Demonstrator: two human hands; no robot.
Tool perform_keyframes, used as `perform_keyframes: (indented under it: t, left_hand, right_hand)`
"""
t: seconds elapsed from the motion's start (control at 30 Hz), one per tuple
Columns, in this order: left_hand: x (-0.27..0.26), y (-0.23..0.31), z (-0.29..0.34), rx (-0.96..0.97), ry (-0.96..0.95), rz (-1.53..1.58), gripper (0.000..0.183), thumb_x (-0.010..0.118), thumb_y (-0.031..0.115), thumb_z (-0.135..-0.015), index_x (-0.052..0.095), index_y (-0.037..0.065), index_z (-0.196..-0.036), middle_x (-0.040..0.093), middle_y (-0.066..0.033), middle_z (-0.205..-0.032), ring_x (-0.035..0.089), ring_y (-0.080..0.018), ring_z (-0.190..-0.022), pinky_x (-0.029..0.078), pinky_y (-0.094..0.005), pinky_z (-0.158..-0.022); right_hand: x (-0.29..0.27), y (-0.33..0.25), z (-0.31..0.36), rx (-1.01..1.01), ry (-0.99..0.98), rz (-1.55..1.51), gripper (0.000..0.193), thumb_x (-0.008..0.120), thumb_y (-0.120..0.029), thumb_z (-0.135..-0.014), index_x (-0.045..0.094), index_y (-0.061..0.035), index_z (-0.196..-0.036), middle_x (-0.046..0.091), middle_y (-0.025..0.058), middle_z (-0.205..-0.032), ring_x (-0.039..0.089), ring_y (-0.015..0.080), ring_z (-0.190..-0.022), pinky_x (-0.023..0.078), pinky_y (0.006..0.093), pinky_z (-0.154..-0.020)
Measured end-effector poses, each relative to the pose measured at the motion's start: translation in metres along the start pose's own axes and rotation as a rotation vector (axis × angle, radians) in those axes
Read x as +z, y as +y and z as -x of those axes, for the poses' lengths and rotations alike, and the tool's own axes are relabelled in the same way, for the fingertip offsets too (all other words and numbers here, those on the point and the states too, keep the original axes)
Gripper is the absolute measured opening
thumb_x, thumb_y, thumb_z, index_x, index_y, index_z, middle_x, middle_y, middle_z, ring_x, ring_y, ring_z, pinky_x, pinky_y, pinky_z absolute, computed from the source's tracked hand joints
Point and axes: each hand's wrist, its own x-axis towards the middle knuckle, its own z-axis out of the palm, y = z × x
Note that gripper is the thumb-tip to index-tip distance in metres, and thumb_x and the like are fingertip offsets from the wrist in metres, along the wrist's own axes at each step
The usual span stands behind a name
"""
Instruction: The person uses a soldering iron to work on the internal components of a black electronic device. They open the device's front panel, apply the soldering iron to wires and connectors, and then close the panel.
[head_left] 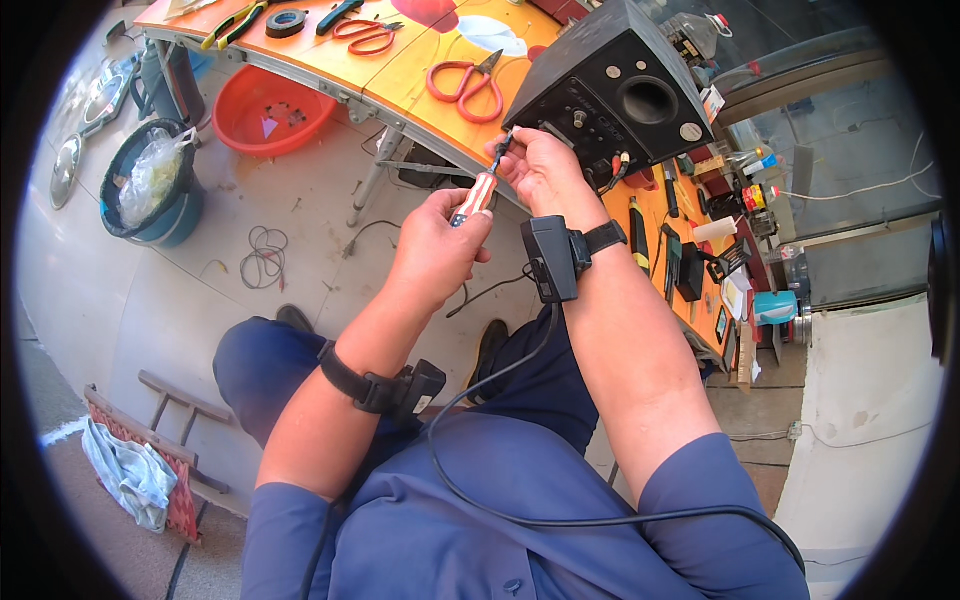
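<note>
My left hand (436,242) is closed around the handle of a screwdriver (476,196) patterned in red, white and blue. Its shaft points up toward my right hand (545,168), whose fingers pinch a small dark piece by the screwdriver's tip. Fingers partly hide that piece, so its kind is unclear. Just beyond my right hand, a black speaker box (592,100) lies on the orange table, with a round port, a knob and sockets on the panel facing me. Red and white plugs (620,162) hang at its lower edge. Red-handled scissors (466,92) lie left of it.
More red-handled scissors (368,38), black tape (286,23) and pliers (234,26) lie on the orange table (395,75). Tools and bottles crowd its right side. A red basin (226,125), a blue bucket (178,225) and a loose cable (265,258) are on the floor at left.
</note>
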Motion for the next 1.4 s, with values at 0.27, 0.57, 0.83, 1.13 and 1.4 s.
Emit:
perform_keyframes:
  t: [0.27, 0.57, 0.83, 1.13, 1.4]
  left_hand:
    - [-0.005, 0.006, -0.002, -0.026, -0.031, -0.006, 0.045, 0.066, 0.018, -0.093, 0.058, -0.004, -0.131, 0.066, -0.0040, -0.092, 0.067, -0.0105, -0.067, 0.046, -0.0216, -0.048]
    - [-0.006, 0.005, -0.005, -0.029, -0.041, 0.031, 0.044, 0.065, 0.018, -0.093, 0.058, -0.004, -0.130, 0.066, -0.0044, -0.092, 0.066, -0.0104, -0.066, 0.044, -0.0213, -0.048]
    - [-0.007, 0.001, -0.007, -0.058, -0.064, 0.129, 0.046, 0.066, 0.020, -0.095, 0.056, -0.004, -0.133, 0.066, -0.0055, -0.094, 0.065, -0.0108, -0.067, 0.043, -0.0209, -0.048]
    - [-0.005, 0.001, -0.007, -0.047, -0.068, 0.112, 0.045, 0.065, 0.019, -0.095, 0.055, -0.004, -0.132, 0.066, -0.0052, -0.093, 0.065, -0.0101, -0.067, 0.043, -0.0203, -0.048]
    - [-0.003, 0.001, -0.006, -0.039, -0.042, 0.061, 0.044, 0.066, 0.018, -0.094, 0.056, -0.004, -0.130, 0.066, -0.0052, -0.095, 0.065, -0.0086, -0.068, 0.044, -0.0196, -0.049]
  right_hand:
    - [0.002, -0.001, -0.001, -0.005, 0.022, 0.018, 0.012, 0.054, -0.012, -0.103, 0.055, -0.0005, -0.101, 0.069, 0.0147, -0.087, 0.074, 0.0245, -0.074, 0.058, 0.0259, -0.052]
    - [0.000, 0.001, -0.004, -0.010, 0.013, 0.010, 0.013, 0.053, -0.013, -0.104, 0.057, -0.0010, -0.100, 0.069, 0.0166, -0.087, 0.073, 0.0228, -0.071, 0.058, 0.0233, -0.053]
    - [0.002, 0.002, 0.003, -0.002, 0.029, -0.011, 0.010, 0.057, -0.010, -0.102, 0.057, 0.0008, -0.102, 0.071, 0.0200, -0.094, 0.071, 0.0206, -0.071, 0.059, 0.0224, -0.057]
    - [-0.004, 0.003, 0.020, -0.082, -0.030, -0.068, 0.013, 0.060, -0.005, -0.098, 0.058, 0.0025, -0.109, 0.068, 0.0133, -0.098, 0.071, 0.0256, -0.083, 0.062, 0.0346, -0.072]
    - [-0.022, 0.018, 0.064, -0.084, -0.096, 0.259, 0.021, 0.068, -0.022, -0.098, 0.063, -0.0046, -0.109, 0.072, 0.0068, -0.104, 0.071, 0.0180, -0.091, 0.057, 0.0292, -0.074]
